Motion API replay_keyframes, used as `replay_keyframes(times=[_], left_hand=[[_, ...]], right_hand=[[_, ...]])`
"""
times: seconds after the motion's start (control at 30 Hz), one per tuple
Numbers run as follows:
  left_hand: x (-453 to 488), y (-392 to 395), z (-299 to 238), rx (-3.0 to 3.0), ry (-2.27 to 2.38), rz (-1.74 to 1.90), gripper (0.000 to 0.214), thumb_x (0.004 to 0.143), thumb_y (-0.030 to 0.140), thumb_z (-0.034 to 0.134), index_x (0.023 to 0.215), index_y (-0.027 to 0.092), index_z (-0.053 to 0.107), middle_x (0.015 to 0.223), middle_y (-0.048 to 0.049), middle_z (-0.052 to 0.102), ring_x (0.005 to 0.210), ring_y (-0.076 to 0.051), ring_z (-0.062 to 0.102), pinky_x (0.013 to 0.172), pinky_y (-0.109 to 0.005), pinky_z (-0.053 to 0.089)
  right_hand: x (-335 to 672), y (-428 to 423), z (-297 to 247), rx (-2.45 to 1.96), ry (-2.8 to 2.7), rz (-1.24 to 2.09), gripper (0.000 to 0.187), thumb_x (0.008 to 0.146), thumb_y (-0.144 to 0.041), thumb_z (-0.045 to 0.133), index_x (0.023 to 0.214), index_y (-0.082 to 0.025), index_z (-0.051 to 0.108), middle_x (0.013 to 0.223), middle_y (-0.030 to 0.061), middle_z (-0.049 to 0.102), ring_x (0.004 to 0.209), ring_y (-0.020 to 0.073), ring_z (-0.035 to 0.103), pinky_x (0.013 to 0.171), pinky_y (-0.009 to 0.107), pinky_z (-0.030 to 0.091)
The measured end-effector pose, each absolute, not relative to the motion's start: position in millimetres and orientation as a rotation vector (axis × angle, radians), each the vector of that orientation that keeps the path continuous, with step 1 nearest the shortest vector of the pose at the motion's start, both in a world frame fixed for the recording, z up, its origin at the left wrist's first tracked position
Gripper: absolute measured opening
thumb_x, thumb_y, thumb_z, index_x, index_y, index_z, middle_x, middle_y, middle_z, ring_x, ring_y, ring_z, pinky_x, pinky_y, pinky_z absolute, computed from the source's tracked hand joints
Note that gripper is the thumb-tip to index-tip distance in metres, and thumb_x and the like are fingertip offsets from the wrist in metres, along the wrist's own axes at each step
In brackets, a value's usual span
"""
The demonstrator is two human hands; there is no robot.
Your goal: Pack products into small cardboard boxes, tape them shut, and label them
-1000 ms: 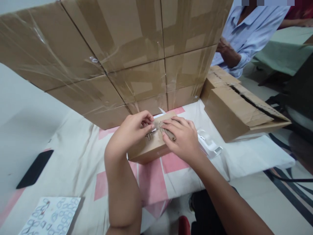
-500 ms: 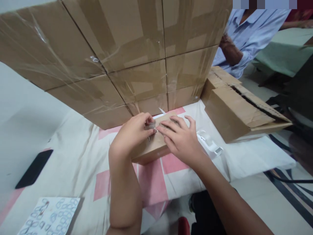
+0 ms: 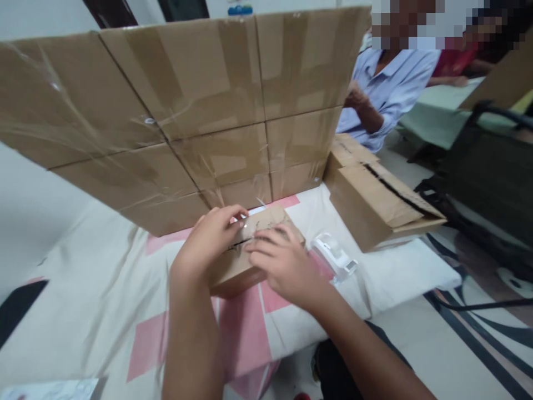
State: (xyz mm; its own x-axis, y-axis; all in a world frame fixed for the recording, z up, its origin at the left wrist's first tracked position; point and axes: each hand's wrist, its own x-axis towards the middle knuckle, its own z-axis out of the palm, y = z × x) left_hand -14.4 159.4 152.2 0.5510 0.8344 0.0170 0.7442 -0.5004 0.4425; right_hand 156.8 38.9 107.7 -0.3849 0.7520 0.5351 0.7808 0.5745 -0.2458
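Note:
A small brown cardboard box lies on the white and pink sheet in front of me. My left hand rests on the box's left top edge, fingers curled and pinching something small and shiny at the flap seam. My right hand lies flat on the box's top, fingers stretched out and pressing along the seam. A white tape dispenser sits just right of my right hand.
A tall wall of taped cardboard boxes stands behind the small box. A torn carton lies to the right. Another person in a light blue shirt sits at the back right. A dark bag is far right, a printed sheet at bottom left.
The view has tilted up and shifted left. My right hand has slid down along the box's top. The left hand stays pinched at the seam.

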Motion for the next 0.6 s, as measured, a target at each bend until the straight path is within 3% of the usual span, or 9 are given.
replay_keyframes(times=[0.2, 0.4, 0.6], left_hand=[[-20.0, 170.3, 140.2, 2.353, 1.234, 0.364, 0.037, 0.089, 0.048, 0.048, 0.113, 0.028, 0.069, 0.104, -0.005, 0.075, 0.096, -0.027, 0.068, 0.09, -0.037, 0.05], [-18.5, 172.5, 136.4, 2.255, 1.103, 0.253, 0.054, 0.084, 0.063, 0.055, 0.124, 0.026, 0.061, 0.124, -0.0049, 0.072, 0.116, -0.03, 0.066, 0.101, -0.038, 0.049], [-17.2, 174.3, 135.1, 2.24, 1.056, 0.182, 0.061, 0.082, 0.066, 0.061, 0.129, 0.027, 0.057, 0.131, -0.0049, 0.068, 0.122, -0.031, 0.062, 0.106, -0.039, 0.047]], right_hand=[[141.9, 26.1, 105.8, -1.187, -2.119, -0.054, 0.01, 0.09, -0.018, 0.052, 0.088, -0.019, 0.062, 0.093, 0.0043, 0.067, 0.104, 0.0189, 0.058, 0.098, 0.037, 0.041], [131.7, 25.3, 100.6, -1.271, -1.943, -0.116, 0.023, 0.095, -0.031, 0.053, 0.112, -0.019, 0.062, 0.11, 0.0064, 0.07, 0.119, 0.024, 0.054, 0.112, 0.047, 0.03], [131.2, 27.2, 101.3, -1.253, -1.858, -0.108, 0.016, 0.088, -0.028, 0.054, 0.095, -0.018, 0.063, 0.088, 0.0038, 0.069, 0.095, 0.0206, 0.058, 0.095, 0.041, 0.04]])
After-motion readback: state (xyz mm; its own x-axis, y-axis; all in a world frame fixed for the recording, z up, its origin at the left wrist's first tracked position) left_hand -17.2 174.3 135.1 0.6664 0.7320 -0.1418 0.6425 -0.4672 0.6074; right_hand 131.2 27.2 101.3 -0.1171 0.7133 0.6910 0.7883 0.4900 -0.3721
